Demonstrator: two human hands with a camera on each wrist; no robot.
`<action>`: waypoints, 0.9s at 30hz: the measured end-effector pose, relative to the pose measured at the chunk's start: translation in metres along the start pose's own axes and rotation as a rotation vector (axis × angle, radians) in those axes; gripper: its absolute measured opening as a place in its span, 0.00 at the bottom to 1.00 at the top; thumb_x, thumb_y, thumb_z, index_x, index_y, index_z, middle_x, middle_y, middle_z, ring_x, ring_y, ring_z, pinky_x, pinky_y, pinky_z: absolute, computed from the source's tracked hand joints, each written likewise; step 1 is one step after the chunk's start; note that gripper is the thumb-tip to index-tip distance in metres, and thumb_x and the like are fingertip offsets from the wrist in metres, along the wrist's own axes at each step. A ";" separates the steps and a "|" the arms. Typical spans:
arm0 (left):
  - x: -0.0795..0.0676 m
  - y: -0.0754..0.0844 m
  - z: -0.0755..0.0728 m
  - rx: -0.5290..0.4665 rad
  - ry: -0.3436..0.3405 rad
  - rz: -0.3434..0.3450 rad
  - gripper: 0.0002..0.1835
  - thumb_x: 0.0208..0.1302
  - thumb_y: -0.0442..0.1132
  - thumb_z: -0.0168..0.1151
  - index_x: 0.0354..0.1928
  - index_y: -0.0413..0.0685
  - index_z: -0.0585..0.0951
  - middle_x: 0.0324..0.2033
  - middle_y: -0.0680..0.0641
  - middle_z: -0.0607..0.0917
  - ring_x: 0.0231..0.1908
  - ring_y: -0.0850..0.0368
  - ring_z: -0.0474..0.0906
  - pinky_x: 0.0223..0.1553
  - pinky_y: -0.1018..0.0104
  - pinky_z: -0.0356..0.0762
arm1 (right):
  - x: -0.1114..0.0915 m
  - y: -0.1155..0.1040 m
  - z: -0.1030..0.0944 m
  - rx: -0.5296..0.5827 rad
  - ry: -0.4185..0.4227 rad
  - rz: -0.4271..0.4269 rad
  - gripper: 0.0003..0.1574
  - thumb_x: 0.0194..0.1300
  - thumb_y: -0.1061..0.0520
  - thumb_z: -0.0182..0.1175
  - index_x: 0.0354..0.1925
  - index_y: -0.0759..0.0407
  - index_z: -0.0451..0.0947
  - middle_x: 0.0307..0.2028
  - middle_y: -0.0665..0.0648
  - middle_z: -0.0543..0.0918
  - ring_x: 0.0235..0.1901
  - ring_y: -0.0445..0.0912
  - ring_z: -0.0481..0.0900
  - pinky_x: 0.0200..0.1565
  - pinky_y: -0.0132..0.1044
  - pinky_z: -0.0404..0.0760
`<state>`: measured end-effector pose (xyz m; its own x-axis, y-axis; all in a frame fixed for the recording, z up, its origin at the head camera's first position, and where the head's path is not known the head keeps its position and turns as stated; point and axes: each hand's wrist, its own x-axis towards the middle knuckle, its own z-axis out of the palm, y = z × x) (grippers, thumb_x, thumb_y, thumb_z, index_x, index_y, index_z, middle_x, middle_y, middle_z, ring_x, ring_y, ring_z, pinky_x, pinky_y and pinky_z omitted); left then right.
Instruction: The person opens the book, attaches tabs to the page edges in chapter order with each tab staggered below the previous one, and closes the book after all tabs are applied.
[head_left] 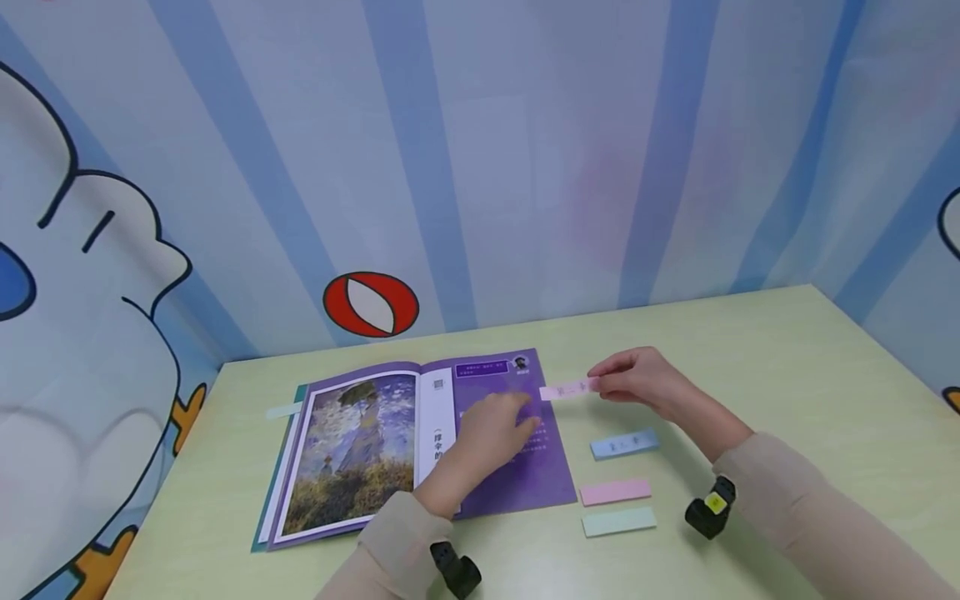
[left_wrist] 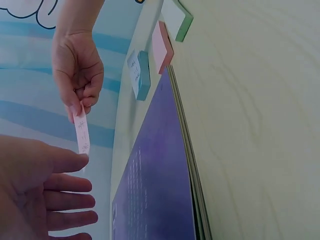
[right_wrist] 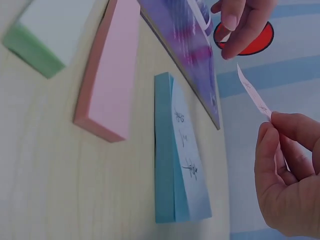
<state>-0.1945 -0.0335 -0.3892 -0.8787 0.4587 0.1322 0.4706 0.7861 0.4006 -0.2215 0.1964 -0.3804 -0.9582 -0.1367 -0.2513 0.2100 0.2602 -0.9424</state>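
Between thumb and fingers my right hand pinches one end of a narrow pink sticky note with handwriting on it. The strip's free end points left, over the right edge of an open book. Above the book's purple right page is my left hand, fingers extended and holding nothing. In the left wrist view, the left thumb overlaps the strip's free end; the right wrist view has a gap between them. A painting fills most of the left page.
Right of the book lie a blue sticky-note pad with writing on its top sheet, a pink pad and a pale green pad. A pale tab sticks out from the book's left edge. A striped backdrop stands behind the table.
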 end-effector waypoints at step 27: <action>0.014 -0.007 0.018 0.268 -0.332 0.048 0.34 0.67 0.55 0.51 0.70 0.48 0.59 0.70 0.49 0.57 0.69 0.50 0.52 0.60 0.40 0.57 | 0.037 0.019 0.008 0.001 0.023 0.109 0.17 0.60 0.67 0.60 0.48 0.75 0.76 0.32 0.57 0.81 0.26 0.41 0.79 0.33 0.32 0.81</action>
<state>-0.2086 -0.0248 -0.4068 -0.8025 0.5715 -0.1717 0.5531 0.8203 0.1452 -0.2517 0.1885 -0.4098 -0.9340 -0.0856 -0.3468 0.3130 0.2713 -0.9102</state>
